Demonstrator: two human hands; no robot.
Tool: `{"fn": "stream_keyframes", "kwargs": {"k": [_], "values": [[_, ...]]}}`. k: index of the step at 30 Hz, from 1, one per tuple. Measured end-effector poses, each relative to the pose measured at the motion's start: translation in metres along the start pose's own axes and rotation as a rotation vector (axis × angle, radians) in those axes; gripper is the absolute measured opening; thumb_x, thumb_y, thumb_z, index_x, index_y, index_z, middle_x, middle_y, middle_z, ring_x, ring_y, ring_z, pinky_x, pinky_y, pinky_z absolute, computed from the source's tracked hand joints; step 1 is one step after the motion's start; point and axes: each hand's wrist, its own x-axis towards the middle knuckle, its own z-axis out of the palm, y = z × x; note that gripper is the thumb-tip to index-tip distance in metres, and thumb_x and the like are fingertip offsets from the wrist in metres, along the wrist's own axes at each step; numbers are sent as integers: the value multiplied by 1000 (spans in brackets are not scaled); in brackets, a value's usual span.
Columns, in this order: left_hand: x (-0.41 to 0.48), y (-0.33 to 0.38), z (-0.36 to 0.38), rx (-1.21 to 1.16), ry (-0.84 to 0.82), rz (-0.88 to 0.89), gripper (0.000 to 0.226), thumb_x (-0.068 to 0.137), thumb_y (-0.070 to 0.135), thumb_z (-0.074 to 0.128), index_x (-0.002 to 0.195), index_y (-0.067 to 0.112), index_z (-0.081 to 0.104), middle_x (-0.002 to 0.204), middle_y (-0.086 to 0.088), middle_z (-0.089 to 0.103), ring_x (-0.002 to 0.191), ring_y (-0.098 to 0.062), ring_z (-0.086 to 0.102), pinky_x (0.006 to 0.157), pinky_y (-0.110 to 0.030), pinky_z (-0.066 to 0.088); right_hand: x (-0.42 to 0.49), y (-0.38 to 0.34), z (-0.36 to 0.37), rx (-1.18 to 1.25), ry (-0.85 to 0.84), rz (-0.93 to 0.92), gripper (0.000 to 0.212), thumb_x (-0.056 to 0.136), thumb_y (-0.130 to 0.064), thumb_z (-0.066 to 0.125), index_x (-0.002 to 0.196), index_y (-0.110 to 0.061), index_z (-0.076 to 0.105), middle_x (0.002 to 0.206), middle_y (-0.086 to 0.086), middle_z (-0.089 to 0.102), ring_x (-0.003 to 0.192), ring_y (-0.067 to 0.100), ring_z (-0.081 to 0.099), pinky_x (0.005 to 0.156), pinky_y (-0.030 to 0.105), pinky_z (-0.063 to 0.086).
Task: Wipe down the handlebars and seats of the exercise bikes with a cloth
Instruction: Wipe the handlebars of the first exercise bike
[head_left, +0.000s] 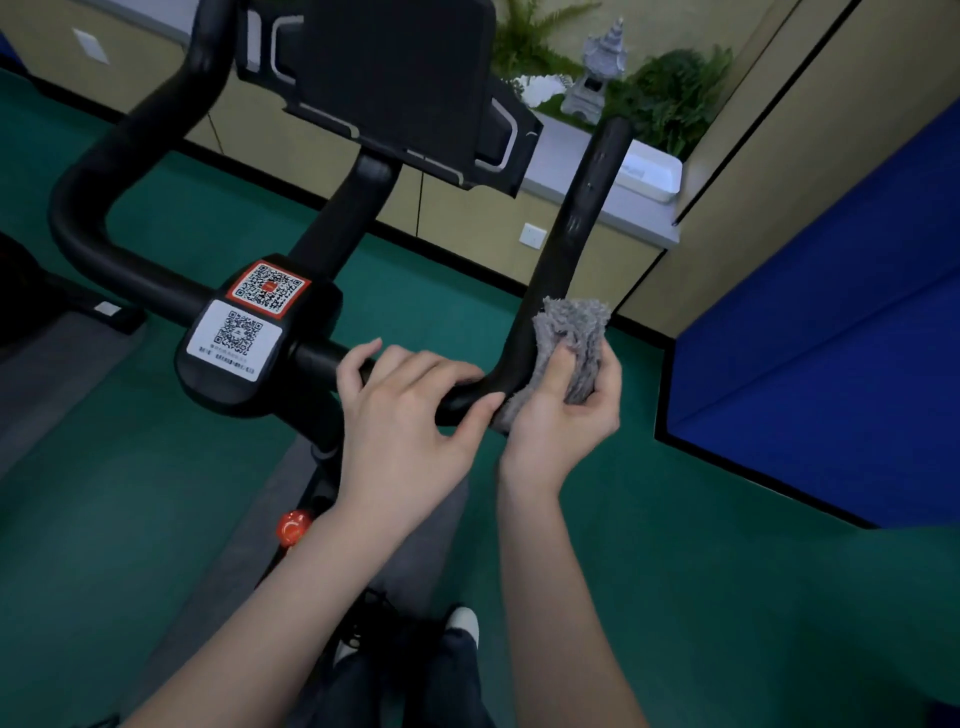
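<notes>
A black exercise-bike handlebar fills the upper view, with a centre hub bearing two QR-code stickers and a dark console above it. My right hand grips a fluffy grey cloth wrapped against the bend of the right handlebar arm. My left hand rests on the horizontal bar just left of that bend, fingers curled over it and thumb underneath. The bike's seat is out of view.
Green floor surrounds the bike. A blue padded panel stands at the right. A low beige wall with a white ledge, plants and a small stone pagoda runs behind. A red knob sits on the frame below. Another machine is at the left edge.
</notes>
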Motion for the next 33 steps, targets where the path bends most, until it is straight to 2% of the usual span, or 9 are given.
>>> {"fn": "stream_keyframes", "kwargs": {"k": [4, 9, 12, 15, 19, 21, 24, 28, 33], "values": [[-1, 5, 5, 7, 36, -40, 23, 84, 48, 60, 84, 28, 71, 80, 16, 66, 83, -12, 58, 103, -32, 21, -17, 6, -13, 50, -8, 48, 22, 88, -2, 57, 108, -10, 61, 101, 3, 68, 93, 8, 65, 83, 21, 51], [0, 8, 7, -1, 56, -78, 24, 82, 49, 61, 81, 29, 72, 77, 17, 65, 80, -10, 56, 101, -30, 20, 19, 5, 0, 51, -88, 98, 26, 89, 2, 56, 100, -20, 61, 96, -6, 67, 89, 2, 65, 80, 16, 49], [0, 11, 8, -2, 58, -107, 24, 81, 49, 62, 80, 27, 73, 77, 16, 65, 79, -11, 55, 99, -31, 21, 44, 3, 12, 82, -123, 184, 21, 90, 0, 56, 106, -13, 61, 106, 7, 67, 99, 14, 64, 91, 30, 52], [1, 14, 7, -12, 59, -131, 25, 80, 49, 61, 79, 27, 74, 78, 15, 66, 80, -11, 55, 98, -33, 22, 43, 4, 7, 97, -174, 179, 21, 90, -2, 57, 108, -12, 61, 106, 8, 67, 99, 15, 65, 90, 28, 51], [1, 18, 7, -17, 69, -148, 21, 78, 45, 65, 79, 26, 74, 78, 14, 66, 79, -12, 55, 99, -32, 22, 21, -3, -18, -23, -329, -39, 25, 83, -5, 57, 100, -22, 64, 103, 5, 66, 99, 17, 63, 84, 20, 48], [1, 19, 6, -24, 70, -149, 23, 78, 46, 64, 80, 25, 74, 78, 14, 66, 79, -12, 55, 101, -33, 23, 28, -8, -21, -113, -447, -221, 26, 79, 1, 56, 98, -12, 68, 100, 1, 65, 97, 22, 61, 84, 20, 46], [-1, 19, 5, -32, 67, -148, 27, 79, 48, 61, 83, 25, 75, 79, 13, 66, 81, -14, 56, 104, -33, 22, 60, -17, -9, -310, -643, -448, 25, 78, 8, 59, 99, -1, 69, 95, -4, 61, 94, 21, 57, 81, 11, 41], [-2, 20, 7, -26, 72, -171, 22, 78, 44, 67, 83, 24, 75, 78, 13, 65, 83, -15, 57, 107, -31, 20, 100, -33, 12, -509, -853, -571, 25, 84, 3, 59, 104, -5, 69, 93, -8, 58, 96, 14, 47, 80, -1, 30], [-1, 19, 6, -19, 77, -181, 21, 76, 45, 69, 83, 26, 76, 79, 13, 65, 83, -13, 56, 106, -28, 19, 91, -46, 9, -643, -1282, -722, 19, 85, -5, 63, 101, -13, 71, 87, -8, 63, 93, 11, 46, 79, 3, 32]]}}
